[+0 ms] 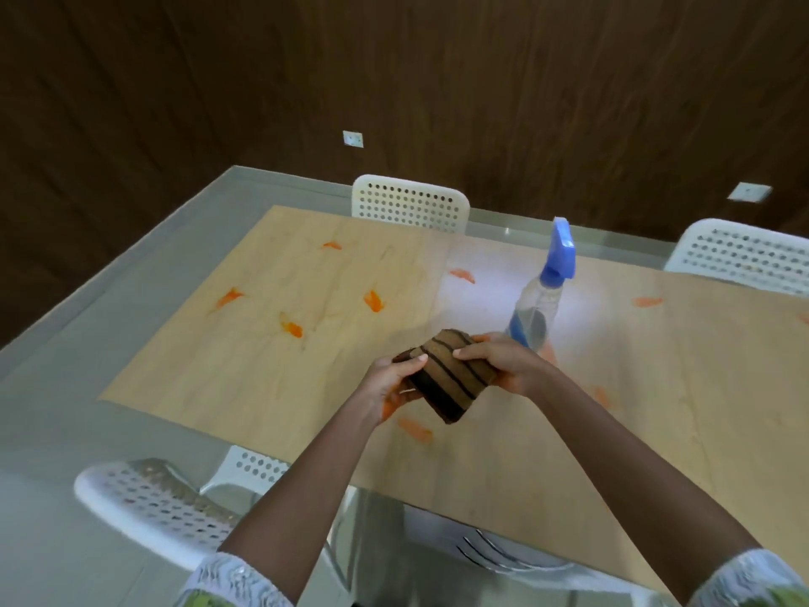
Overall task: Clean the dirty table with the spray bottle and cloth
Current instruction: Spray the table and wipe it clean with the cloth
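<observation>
Both hands, left (396, 381) and right (503, 361), pinch a folded striped cloth (451, 381) above the orange-stained table (271, 370), just beside the spray bottle (540, 295).

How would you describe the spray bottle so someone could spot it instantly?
Find the light wooden table smeared with orange stains. Standing upright just beyond both hands is the clear plastic spray bottle. Its blue trigger head is the only blue thing there.
</observation>
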